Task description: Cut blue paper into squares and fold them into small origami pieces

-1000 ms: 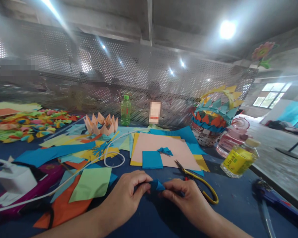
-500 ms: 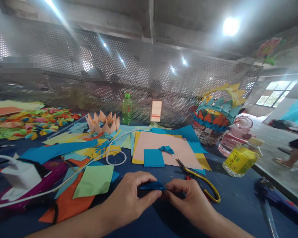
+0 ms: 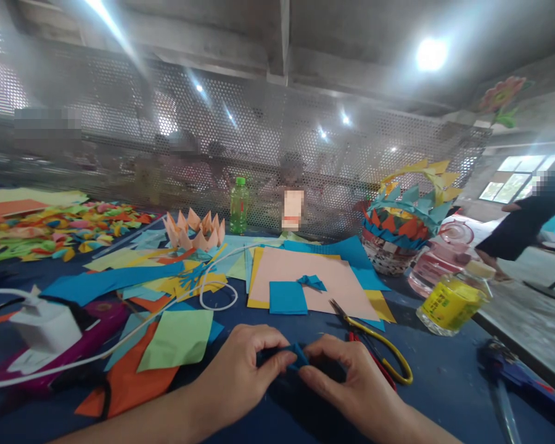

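Note:
A small folded piece of blue paper (image 3: 298, 356) is between my two hands, just above the dark blue table. My left hand (image 3: 250, 364) pinches its left side between thumb and index finger. At its right end, the thumb and index finger of my right hand (image 3: 345, 373) close on the edge. My fingers hide much of the paper. Beyond them lie a blue paper square (image 3: 288, 298) and a small folded blue piece (image 3: 312, 282) on a pale pink sheet (image 3: 324, 268). Scissors with yellow and red handles (image 3: 374, 333) rest beside my right hand.
Left are green paper (image 3: 180, 339), orange paper (image 3: 139, 382), a purple power strip (image 3: 106, 317) with a white charger (image 3: 44, 324), and a white cable (image 3: 134, 333). Right stand a paper basket (image 3: 393, 246), a yellow-labelled bottle (image 3: 456, 302) and a glue gun (image 3: 522, 373). A person (image 3: 518, 222) is beyond.
The blue paper has turned between my fingers, and its raised fold now shows at the fingertips. At the far right a person has come further into view.

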